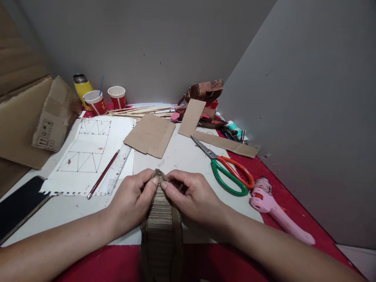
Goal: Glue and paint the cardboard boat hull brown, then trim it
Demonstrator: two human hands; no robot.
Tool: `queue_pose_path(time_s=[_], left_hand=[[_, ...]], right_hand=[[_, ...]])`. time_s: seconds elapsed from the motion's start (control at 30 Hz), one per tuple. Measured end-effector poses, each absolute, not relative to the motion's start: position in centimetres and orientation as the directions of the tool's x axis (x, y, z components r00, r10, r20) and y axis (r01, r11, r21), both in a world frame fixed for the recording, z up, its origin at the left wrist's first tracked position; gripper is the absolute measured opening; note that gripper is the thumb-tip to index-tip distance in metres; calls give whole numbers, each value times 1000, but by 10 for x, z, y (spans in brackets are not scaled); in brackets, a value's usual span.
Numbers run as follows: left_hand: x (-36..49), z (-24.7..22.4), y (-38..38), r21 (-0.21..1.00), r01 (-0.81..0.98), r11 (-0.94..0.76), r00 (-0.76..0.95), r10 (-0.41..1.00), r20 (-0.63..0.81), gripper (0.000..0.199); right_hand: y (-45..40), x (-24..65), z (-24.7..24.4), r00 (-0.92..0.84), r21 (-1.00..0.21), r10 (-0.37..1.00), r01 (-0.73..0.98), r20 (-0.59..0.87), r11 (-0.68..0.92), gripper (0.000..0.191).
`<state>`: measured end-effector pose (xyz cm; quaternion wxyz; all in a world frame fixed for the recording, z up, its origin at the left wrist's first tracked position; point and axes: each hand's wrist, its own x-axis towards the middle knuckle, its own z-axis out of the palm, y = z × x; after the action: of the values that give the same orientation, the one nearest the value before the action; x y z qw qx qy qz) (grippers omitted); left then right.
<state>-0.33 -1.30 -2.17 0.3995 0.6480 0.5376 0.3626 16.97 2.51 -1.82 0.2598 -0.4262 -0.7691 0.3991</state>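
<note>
A long piece of corrugated cardboard [161, 219], its ridges showing and its sides raised, runs from the near edge toward the middle of the table. My left hand [136, 194] pinches its far tip from the left, thumb on top. From the right, my right hand [192, 192] grips the same tip, thumb and fingers closed on it. Both thumbs nearly meet at the narrow end. Just beyond the hands lies a flat cardboard piece [151, 135]. Scissors [226, 168] with one green and one orange handle rest to the right, blades partly together.
At left are a paper with drawn triangles [91, 143], a pencil [103, 174], a ruler [119, 170], a phone [20, 205] and a cardboard box [55, 113]. Cups [116, 98], a yellow bottle [83, 88] and sticks [141, 111] stand or lie behind. A pink glue gun [282, 215] lies right.
</note>
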Motion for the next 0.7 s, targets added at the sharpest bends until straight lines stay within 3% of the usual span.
queue_pose_path(time_s=[0.13, 0.23, 0.47, 0.57, 0.63, 0.7], left_hand=[[-1, -21, -13, 916, 393, -79, 160, 987, 17, 25], [2, -21, -16, 915, 396, -73, 167, 986, 7, 19], [-1, -20, -14, 940, 340, -33, 154, 988, -22, 26], [-8, -23, -9, 939, 343, -16, 134, 990, -32, 29], [-14, -26, -5, 934, 357, -9, 116, 993, -34, 28], [-18, -30, -1, 926, 377, 2, 95, 995, -41, 26]], right_hand=[[26, 169, -17, -451, -858, 884, 398, 125, 325, 6], [27, 168, -18, -455, -866, 879, 373, 141, 332, 12], [29, 189, 13, -495, -842, 852, 376, 170, 387, 24], [36, 229, 40, -438, -577, 866, 653, 242, 491, 20], [39, 263, 49, -340, -377, 924, 844, 174, 382, 29], [36, 298, 48, -214, -103, 976, 971, 40, 217, 37]])
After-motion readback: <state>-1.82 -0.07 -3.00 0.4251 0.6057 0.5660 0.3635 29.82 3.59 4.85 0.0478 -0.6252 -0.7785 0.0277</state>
